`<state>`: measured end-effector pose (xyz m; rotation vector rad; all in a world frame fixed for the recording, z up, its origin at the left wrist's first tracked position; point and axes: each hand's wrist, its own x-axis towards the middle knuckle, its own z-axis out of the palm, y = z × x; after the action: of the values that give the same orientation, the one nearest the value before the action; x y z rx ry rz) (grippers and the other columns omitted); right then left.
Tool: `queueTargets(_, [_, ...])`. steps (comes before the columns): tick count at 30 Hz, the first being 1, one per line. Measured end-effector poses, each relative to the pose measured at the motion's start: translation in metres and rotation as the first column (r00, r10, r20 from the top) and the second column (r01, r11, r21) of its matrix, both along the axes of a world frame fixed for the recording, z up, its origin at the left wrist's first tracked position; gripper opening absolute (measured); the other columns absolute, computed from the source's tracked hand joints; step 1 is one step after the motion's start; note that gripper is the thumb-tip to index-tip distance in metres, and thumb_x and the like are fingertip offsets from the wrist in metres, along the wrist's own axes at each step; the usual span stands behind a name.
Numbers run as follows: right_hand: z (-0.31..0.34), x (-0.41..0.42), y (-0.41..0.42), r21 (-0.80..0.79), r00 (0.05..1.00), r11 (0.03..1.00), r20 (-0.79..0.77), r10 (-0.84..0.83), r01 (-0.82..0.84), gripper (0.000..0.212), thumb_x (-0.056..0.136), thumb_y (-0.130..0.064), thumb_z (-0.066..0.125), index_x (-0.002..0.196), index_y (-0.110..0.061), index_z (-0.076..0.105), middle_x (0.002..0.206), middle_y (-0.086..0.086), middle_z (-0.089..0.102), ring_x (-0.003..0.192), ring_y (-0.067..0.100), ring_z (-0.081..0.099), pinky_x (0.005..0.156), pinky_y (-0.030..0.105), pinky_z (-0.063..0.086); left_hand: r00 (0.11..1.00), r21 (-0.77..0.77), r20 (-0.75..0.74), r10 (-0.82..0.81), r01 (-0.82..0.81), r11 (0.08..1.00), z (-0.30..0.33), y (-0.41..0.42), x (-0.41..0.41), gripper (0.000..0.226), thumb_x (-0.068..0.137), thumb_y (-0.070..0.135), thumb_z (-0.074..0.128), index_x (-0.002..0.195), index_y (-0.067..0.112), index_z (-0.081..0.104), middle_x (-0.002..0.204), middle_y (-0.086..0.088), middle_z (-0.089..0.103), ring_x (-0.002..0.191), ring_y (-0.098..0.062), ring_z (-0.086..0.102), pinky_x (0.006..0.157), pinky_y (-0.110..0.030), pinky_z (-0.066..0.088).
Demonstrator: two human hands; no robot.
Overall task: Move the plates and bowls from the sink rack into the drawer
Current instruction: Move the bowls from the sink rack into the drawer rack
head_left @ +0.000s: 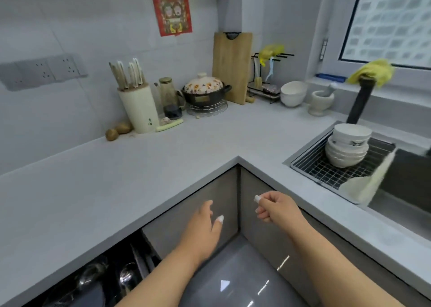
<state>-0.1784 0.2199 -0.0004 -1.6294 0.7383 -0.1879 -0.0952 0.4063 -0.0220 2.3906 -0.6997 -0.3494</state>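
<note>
A stack of white bowls [347,147] stands on the wire sink rack [326,170] at the right. A pale plate [363,185] leans on the rack's near end, blurred. Below the counter at lower left an open drawer [98,281] shows metal utensils and dark dividers. My left hand [205,225] hangs in front of the corner cabinet with fingers relaxed, holding nothing. My right hand [275,210] is beside it, below the counter edge, its fingers loosely curled and empty. Both hands are well apart from the bowls.
The grey L-shaped counter [163,162] carries a knife block [140,106], a glass jar, a clay pot [205,92], a cutting board [232,66], more white bowls [292,93] and a mortar [320,101] along the wall. A black faucet [360,101] stands behind the rack.
</note>
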Motion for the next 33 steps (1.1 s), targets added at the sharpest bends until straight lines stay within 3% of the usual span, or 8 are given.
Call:
queueTargets(7, [-0.009, -0.037, -0.08, 0.023, 0.982, 0.982, -0.018, -0.187, 0.187, 0.017, 0.092, -0.022, 0.06, 0.088, -0.006, 0.063, 0.073, 0.007, 0.066, 0.059, 0.013, 0.059, 0.057, 0.021, 0.048, 0.986, 0.072, 0.043, -0.164, 0.16, 0.984, -0.001, -0.1, -0.002, 0.055, 0.098, 0.039, 0.042, 0.147, 0.017, 0.028, 0.139, -0.001, 0.047, 0.127, -0.016, 0.044, 0.104, -0.028, 0.037])
queueTargets(16, [-0.016, -0.067, -0.136, 0.031, 0.928, 0.929, -0.072, -0.366, 0.369, 0.016, 0.092, -0.022, 0.061, 0.092, -0.006, 0.063, 0.071, 0.005, 0.064, 0.057, 0.013, 0.057, 0.059, 0.024, 0.05, 0.94, 0.127, 0.115, -0.322, 0.307, 0.943, -0.016, -0.178, 0.007, 0.056, 0.099, 0.04, 0.04, 0.146, 0.012, 0.028, 0.152, -0.004, 0.027, 0.14, -0.019, 0.024, 0.113, -0.03, 0.024])
queueTargets(19, [-0.016, -0.07, -0.156, 0.025, 0.9, 0.902, -0.072, -0.429, 0.432, 0.016, 0.092, -0.02, 0.058, 0.093, -0.005, 0.063, 0.075, 0.007, 0.064, 0.064, 0.017, 0.059, 0.068, 0.029, 0.051, 0.912, 0.191, 0.113, -0.393, 0.369, 0.91, -0.024, -0.21, 0.014, 0.06, 0.099, 0.043, 0.037, 0.149, 0.014, 0.022, 0.158, -0.006, 0.015, 0.146, -0.02, 0.01, 0.118, -0.034, 0.016])
queueTargets(25, [-0.016, -0.055, -0.2, -0.023, 0.855, 0.859, -0.087, -0.512, 0.512, 0.015, 0.092, -0.024, 0.06, 0.091, -0.009, 0.063, 0.076, 0.008, 0.066, 0.066, 0.017, 0.06, 0.067, 0.027, 0.053, 0.874, 0.311, 0.093, -0.477, 0.43, 0.848, -0.041, -0.275, 0.04, 0.068, 0.099, 0.047, 0.032, 0.153, 0.014, 0.006, 0.161, -0.012, -0.003, 0.148, -0.025, -0.006, 0.121, -0.039, 0.003])
queueTargets(33, [-0.018, -0.003, -0.284, -0.175, 0.811, 0.814, -0.112, -0.575, 0.553, 0.009, 0.092, -0.028, 0.059, 0.092, -0.019, 0.059, 0.081, 0.005, 0.069, 0.072, 0.017, 0.063, 0.081, 0.04, 0.055, 0.752, 0.53, 0.098, -0.652, 0.515, 0.674, -0.067, -0.338, 0.068, 0.078, 0.095, 0.062, 0.014, 0.15, 0.015, -0.016, 0.155, -0.018, -0.024, 0.143, -0.028, -0.026, 0.119, -0.043, -0.012])
